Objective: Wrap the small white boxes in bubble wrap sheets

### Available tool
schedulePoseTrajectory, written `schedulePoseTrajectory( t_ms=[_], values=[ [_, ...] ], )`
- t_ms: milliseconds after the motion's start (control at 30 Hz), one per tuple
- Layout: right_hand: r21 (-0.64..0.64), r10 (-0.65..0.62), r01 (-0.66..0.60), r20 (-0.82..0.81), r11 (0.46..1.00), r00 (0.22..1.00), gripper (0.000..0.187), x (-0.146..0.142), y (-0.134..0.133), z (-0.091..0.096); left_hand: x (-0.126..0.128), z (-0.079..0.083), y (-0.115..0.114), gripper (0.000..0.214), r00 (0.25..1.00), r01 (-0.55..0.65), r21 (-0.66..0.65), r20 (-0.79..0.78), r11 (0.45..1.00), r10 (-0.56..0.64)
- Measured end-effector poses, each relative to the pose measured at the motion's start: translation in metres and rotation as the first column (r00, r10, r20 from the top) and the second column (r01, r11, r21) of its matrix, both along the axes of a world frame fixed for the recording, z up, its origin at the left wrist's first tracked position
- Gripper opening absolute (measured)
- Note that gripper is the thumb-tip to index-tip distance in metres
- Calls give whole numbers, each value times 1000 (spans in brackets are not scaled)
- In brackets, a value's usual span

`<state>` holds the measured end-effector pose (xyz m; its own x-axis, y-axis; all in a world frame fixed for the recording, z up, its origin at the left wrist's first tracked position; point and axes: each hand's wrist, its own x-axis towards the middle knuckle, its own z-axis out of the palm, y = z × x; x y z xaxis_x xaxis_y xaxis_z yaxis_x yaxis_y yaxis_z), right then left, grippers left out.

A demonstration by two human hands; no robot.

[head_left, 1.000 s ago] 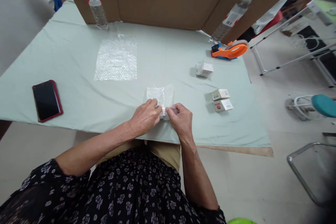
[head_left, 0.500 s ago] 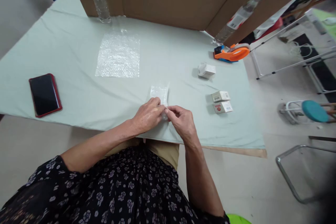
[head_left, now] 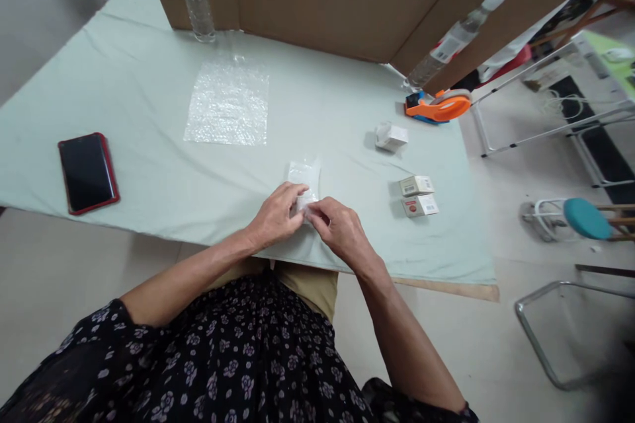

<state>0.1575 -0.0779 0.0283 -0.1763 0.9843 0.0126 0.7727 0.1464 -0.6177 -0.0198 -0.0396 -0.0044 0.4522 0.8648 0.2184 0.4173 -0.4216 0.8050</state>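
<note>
A small piece of clear bubble wrap (head_left: 304, 174) lies on the cloth near the table's front edge, folded about something whitish that I cannot make out. My left hand (head_left: 278, 213) grips its left side, thumb and fingers around the near end. Against that same end, my right hand (head_left: 336, 223) pinches the film between thumb and forefinger, its other fingers curled. The two hands almost meet. To their right are two small printed boxes (head_left: 419, 195) side by side, and farther back a white box in bubble wrap (head_left: 391, 137).
A flat bubble wrap sheet (head_left: 229, 103) lies at the back left, a red-cased phone (head_left: 88, 173) at the far left. An orange tape dispenser (head_left: 439, 106) is at the back right. Two water bottles (head_left: 200, 13) stand by a cardboard panel (head_left: 317, 0). A teal stool (head_left: 589, 218) is off to the right.
My left fingers have opened somewhat around the near end, showing more of the wrap. My right hand has shifted slightly left, its forearm swinging outward. The camera view has moved a little.
</note>
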Motion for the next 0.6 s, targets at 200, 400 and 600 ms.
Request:
schedulePoseTrajectory(
  t_ms=[200, 400, 600],
  values=[
    [-28, 11, -11, 12, 1000, 1000, 14, 0, -2, 3, 6, 5, -7, 8, 977, -184, -113, 85, 976, 194],
    [-56, 105, -117, -174, 992, 979, 32, 12, 6, 4, 14, 14, -2, 16, 987, -154, -88, -59, 984, 149],
    [-63, -21, 2, -316, 998, 949, 23, 32, 26, -6, 17, 20, -2, 16, 980, -164, -142, -139, 976, 145]
  ],
)
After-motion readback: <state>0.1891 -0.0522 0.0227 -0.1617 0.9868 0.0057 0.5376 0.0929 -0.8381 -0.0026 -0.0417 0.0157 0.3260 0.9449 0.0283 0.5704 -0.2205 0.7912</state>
